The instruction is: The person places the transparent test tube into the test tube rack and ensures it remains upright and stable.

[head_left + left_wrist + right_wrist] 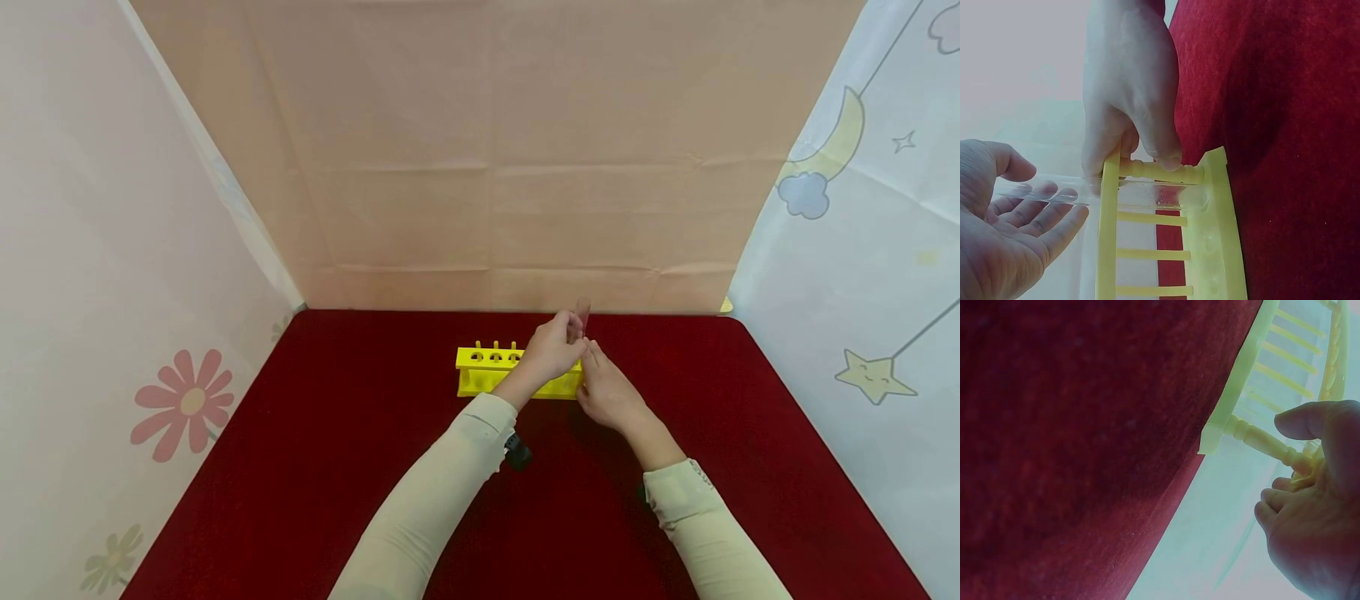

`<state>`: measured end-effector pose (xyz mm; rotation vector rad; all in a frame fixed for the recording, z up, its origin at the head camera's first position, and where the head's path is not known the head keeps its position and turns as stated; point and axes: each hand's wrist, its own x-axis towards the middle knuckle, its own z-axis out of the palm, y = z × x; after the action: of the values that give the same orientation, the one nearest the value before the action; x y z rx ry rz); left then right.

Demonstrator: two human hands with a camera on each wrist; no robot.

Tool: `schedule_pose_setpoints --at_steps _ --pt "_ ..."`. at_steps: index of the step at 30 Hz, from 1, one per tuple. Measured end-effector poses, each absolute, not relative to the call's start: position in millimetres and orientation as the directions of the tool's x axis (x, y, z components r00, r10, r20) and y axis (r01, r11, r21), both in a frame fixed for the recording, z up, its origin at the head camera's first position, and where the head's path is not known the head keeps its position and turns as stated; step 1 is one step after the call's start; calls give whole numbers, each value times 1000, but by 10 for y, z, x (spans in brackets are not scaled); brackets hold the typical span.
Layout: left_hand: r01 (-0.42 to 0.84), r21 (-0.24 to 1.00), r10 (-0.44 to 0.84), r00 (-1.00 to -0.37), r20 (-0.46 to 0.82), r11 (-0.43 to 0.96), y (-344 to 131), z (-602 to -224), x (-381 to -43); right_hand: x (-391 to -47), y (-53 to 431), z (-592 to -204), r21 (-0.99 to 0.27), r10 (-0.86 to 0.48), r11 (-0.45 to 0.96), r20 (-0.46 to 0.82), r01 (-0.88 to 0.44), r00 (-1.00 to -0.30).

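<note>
1. The clear tube (583, 306) stands in the yellow rack's (475, 385) end hole, beside the right hand (611, 390).
2. Left hand (553, 348): thumb and relaxed fingers parted around the tube's upper part (touching or not, I cannot tell).
3. Right hand — fingers curled, gripping the rack's end.
4. Rack holes show left of the left hand.

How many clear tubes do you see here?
1. The clear tube stands in the yellow rack, at the end the right hand grips. The left hand could hide others in the head view.
</note>
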<state>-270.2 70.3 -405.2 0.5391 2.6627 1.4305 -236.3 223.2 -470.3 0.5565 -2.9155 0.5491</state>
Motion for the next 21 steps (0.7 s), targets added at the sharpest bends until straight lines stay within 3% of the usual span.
schedule_pose_setpoints --at_steps 21 --pt "269 811 360 -930 79 519 688 -4097 -2680 -2352 2257 -4702 -343 -339 859 177 -381 -924"
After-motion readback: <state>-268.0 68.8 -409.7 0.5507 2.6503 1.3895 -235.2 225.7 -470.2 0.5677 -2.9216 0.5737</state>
